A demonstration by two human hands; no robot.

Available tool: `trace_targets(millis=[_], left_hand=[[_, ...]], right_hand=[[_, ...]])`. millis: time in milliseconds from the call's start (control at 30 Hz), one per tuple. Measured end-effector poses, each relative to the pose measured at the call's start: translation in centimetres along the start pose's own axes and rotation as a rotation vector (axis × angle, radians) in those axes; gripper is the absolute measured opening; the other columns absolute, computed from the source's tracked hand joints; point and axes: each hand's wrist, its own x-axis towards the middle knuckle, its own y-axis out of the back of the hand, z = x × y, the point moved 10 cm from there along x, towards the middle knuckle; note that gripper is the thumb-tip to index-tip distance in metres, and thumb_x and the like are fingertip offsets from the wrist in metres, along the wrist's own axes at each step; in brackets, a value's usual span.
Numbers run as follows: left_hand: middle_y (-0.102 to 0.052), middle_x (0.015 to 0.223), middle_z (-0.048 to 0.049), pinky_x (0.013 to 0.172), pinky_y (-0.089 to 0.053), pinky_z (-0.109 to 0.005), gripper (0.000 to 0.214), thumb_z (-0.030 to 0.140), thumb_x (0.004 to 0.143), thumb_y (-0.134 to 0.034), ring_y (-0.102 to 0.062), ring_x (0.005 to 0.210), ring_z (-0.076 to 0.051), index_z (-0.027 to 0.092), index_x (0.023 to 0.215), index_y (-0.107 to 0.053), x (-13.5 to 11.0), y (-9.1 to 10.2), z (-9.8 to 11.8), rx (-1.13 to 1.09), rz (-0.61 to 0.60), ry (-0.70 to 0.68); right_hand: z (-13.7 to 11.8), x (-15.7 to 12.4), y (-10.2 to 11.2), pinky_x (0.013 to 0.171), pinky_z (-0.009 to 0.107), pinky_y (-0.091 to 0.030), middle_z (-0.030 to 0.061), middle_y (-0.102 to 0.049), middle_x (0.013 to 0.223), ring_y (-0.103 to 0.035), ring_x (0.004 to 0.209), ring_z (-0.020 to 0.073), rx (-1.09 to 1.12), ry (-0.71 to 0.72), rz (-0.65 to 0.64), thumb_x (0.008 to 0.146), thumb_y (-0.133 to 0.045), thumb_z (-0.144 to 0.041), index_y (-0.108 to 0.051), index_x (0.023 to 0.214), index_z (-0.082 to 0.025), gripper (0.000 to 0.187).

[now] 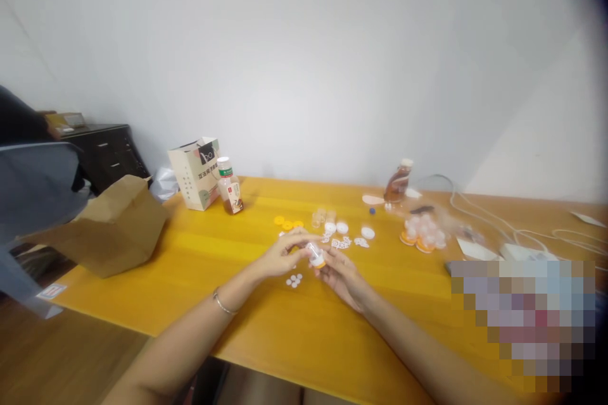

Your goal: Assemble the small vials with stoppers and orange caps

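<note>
A small clear jar with a white and orange end is held tilted over the table between my two hands. My left hand closes on its left and upper side with thumb and fingers. From the lower right, my right hand grips it near the orange end. Several white round discs lie on the table below the left hand. Yellow ring-like lids, empty clear jars, white caps and clusters of small white pieces sit just beyond the hands.
A paper bag and a drink bottle stand at the back left, with a brown paper package nearer. To the right are a brown bottle, a cluster of orange-lidded jars, and white cables. A blurred block covers the right corner.
</note>
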Motion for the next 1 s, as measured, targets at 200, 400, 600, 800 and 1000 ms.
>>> trace_targets(millis=[200, 400, 600, 800, 1000], left_hand=[[-0.058, 0.075, -0.0033, 0.064, -0.042, -0.023, 0.027, 0.034, 0.075, -0.055, -0.053, 0.067, -0.012, 0.013, 0.091, -0.057, -0.5, 1.1, -3.5, -0.071, 0.322, 0.192], [-0.058, 0.072, -0.0038, 0.069, -0.041, -0.025, 0.016, 0.029, 0.077, -0.053, -0.053, 0.071, -0.013, 0.014, 0.074, -0.06, -0.5, 1.3, 0.3, 0.148, 0.341, -0.026], [-0.059, 0.092, -0.006, 0.068, -0.042, -0.025, 0.031, 0.031, 0.078, -0.051, -0.054, 0.076, -0.014, 0.016, 0.105, -0.05, -0.3, 1.6, -1.3, 0.172, 0.288, 0.118], [-0.057, 0.072, -0.0029, 0.059, -0.038, -0.022, 0.022, 0.031, 0.081, -0.046, -0.051, 0.064, -0.012, 0.013, 0.083, -0.058, 0.1, 0.8, -1.5, 0.237, 0.202, 0.107], [-0.057, 0.092, -0.0067, 0.068, -0.04, -0.023, 0.026, 0.028, 0.081, -0.045, -0.052, 0.084, -0.015, 0.017, 0.103, -0.055, 0.3, 0.5, -1.1, 0.159, 0.133, 0.071]], right_hand=[[-2.3, -0.1, 0.8, 0.082, 0.033, -0.04, 0.0013, -0.06, 0.085, -0.055, 0.085, 0.0163, -0.363, 0.26, 0.121, 0.066, -0.067, -0.031, -0.05, 0.081, -0.023, 0.024], [-1.2, 0.1, 0.1, 0.07, 0.03, -0.043, -0.0009, -0.059, 0.076, -0.055, 0.069, 0.0125, -0.186, 0.157, 0.056, 0.073, -0.057, -0.038, -0.05, 0.08, -0.022, 0.019], [-1.8, 0.2, 1.1, 0.074, 0.03, -0.042, -0.0004, -0.06, 0.083, -0.055, 0.076, 0.0136, -0.165, 0.185, 0.13, 0.068, -0.064, -0.035, -0.049, 0.081, -0.024, 0.023], [-2.1, 0.1, 1.2, 0.074, 0.03, -0.041, -0.0029, -0.059, 0.074, -0.055, 0.069, 0.013, -0.169, 0.215, 0.132, 0.07, -0.061, -0.037, -0.046, 0.078, -0.024, 0.021], [-0.9, 0.3, 0.6, 0.073, 0.03, -0.042, -0.0003, -0.06, 0.078, -0.055, 0.071, 0.013, -0.039, 0.113, 0.057, 0.074, -0.056, -0.039, -0.047, 0.081, -0.023, 0.02]])
